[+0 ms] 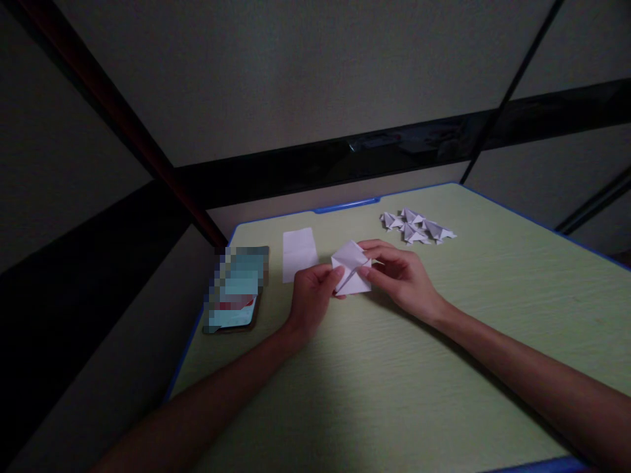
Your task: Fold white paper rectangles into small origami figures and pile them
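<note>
Between my two hands is a folded white paper [351,259], roughly square, with slanting creases and flaps on its face. My left hand [314,292] pinches its left edge, thumb on the front and fingers mostly hidden behind. My right hand [401,272] grips the right side, its thumb pressed on the front near a diagonal fold and its fingers curled behind the upper edge. Just left of the folded paper, a flat white sheet [298,249] with a crease across it lies on the table.
Several folded white paper figures [414,226] sit grouped at the table's far right. A phone [236,289], its screen lit and partly blurred out, lies at the left edge. The pale green table [493,289] has a blue rim, and a panelled wall [315,85] stands behind it.
</note>
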### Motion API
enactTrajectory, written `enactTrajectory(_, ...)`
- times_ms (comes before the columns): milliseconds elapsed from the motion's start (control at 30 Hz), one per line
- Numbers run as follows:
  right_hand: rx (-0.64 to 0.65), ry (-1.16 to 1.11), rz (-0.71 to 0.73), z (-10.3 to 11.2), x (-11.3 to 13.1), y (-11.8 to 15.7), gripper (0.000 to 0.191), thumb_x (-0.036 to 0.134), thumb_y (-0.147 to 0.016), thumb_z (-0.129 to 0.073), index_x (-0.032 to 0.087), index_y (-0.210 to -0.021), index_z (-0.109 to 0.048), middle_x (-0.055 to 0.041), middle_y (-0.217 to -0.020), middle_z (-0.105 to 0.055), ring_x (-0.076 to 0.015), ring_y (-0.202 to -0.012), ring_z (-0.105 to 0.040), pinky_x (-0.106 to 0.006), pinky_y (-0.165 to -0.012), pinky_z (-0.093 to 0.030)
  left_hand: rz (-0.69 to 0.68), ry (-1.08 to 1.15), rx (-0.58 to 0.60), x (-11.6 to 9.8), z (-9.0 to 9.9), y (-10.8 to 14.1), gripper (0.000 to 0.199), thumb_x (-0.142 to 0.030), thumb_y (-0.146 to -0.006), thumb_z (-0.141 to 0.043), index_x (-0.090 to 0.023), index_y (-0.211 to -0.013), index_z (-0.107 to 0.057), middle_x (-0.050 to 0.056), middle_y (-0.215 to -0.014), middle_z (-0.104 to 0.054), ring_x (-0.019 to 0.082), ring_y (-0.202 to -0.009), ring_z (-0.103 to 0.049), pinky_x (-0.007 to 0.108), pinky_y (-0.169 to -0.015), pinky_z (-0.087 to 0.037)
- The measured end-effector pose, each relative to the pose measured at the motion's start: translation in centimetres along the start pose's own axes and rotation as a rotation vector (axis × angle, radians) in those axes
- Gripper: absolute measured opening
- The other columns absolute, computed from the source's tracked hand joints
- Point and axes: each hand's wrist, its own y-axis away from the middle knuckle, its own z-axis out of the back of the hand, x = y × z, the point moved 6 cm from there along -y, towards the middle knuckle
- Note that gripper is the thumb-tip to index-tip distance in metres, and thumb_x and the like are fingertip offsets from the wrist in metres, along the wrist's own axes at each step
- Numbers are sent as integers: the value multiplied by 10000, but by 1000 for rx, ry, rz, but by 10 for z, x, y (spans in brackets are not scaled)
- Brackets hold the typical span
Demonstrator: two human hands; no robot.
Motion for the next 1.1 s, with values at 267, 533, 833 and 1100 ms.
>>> enactTrajectory(267, 110, 215, 73, -4, 9, 2, 190, 86, -734, -502, 203, -807, -632, -53, -1038, -544, -150, -943, -520, -343, -787, -429, 8, -73, 96, 0, -8, 1, 198, -250, -718, -474, -107, -656, -596, 0, -525, -588, 78, -404, -543, 152, -383, -380)
enactTrajectory(533, 44, 293, 152, -3, 13, 2, 98, 114, -702, -545, 181, -713, -615, -67, -965, -561, -161, -898, -530, -344, -765, -429, -5, -61, 188, -1, -13, 2, 215, -253, -731, -447, -104, -737, -602, 30, -595, -624, 96, -451, -577, 157, -397, -408)
enactTrajectory(833, 0, 363, 145, 0, 12, 0, 117, 67, -663, -539, 173, -646, -587, -58, -915, -551, -163, -863, -530, -343, -747, -418, 7, 5, 280, 0, -17, 3, 234, -268, -727, -455, -102, -815, -594, 62, -704, -639, 119, -523, -602, 174, -426, -445)
enactTrajectory(1100, -4, 360, 210, 1, 16, 2, 101, 113, -713, -508, 182, -679, -573, -46, -890, -567, -157, -835, -537, -338, -720, -434, 5, -30, 268, -1, -16, 3, 242, -269, -737, -441, -97, -801, -599, 68, -700, -639, 103, -502, -583, 160, -407, -435)
